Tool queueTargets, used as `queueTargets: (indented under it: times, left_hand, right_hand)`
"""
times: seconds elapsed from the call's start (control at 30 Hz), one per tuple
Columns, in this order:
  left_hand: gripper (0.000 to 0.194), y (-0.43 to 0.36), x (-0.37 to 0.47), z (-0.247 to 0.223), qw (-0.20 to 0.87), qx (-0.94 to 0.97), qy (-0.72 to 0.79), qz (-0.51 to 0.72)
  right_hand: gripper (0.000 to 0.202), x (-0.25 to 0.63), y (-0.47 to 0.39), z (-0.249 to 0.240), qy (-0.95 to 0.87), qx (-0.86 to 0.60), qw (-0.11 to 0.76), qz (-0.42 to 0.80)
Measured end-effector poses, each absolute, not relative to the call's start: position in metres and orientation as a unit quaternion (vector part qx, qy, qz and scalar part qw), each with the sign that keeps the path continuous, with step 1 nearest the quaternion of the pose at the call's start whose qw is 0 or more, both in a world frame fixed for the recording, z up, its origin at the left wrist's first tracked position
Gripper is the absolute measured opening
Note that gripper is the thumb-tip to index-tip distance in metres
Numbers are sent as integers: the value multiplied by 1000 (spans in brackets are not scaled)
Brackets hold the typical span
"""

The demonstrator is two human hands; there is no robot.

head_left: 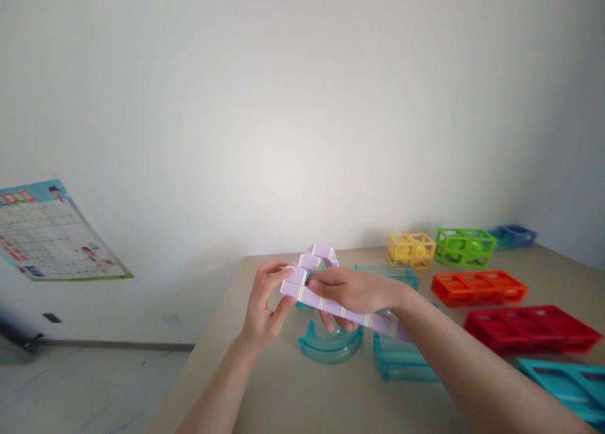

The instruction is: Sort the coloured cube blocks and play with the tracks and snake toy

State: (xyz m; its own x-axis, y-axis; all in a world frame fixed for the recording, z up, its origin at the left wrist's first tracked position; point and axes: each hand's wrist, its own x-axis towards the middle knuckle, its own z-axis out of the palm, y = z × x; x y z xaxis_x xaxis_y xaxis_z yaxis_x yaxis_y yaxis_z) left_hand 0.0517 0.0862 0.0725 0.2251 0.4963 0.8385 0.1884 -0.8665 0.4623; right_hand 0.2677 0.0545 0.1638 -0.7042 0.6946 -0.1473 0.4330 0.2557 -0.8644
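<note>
A lilac jointed strip of blocks with pale lines between its segments, a folding snake puzzle (308,261) by its look, is held in the air above the table. Its upper end bends back in steps, while a long straight part runs down to the right behind my right wrist. My left hand (265,305) pinches the bent end between thumb and fingers. Across the straight part lies my right hand (352,289), thumb on top and fingertips showing underneath. Below the hands rests a clear teal curved track piece (331,346). My right forearm hides part of the strip and of the teal pieces.
On the beige table (265,383) stand a yellow frame block (411,251), a green one (466,247), an orange one (479,287), a red one (532,329) and a turquoise one (567,383). A clear teal straight piece (406,361) lies nearby. A poster (51,232) hangs left.
</note>
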Motion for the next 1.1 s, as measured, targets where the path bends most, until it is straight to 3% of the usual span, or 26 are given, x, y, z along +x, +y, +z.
queueTargets:
  times: [0.2, 0.3, 0.47, 0.63, 0.83, 1.1]
  left_hand:
    - [35, 79, 52, 80, 22, 826, 179, 534]
    - [37, 69, 58, 83, 95, 837, 138, 521]
    - [31, 55, 67, 83, 202, 805, 124, 544]
    - [25, 52, 73, 78, 217, 736, 202, 608]
    - [23, 53, 81, 79, 181, 687, 310, 632]
    - [39, 52, 73, 81, 233, 716, 276, 597]
  right_hand:
    - [29, 278, 47, 177, -881, -328, 115, 321]
    - [31, 283, 44, 183, -902, -321, 122, 263]
    - [27, 287, 46, 185, -902, -292, 85, 308]
    - [31, 279, 45, 184, -907, -344, 94, 225]
    - [38, 259, 33, 180, -878, -460, 122, -39]
    - [33, 260, 39, 173, -877, -460, 122, -71]
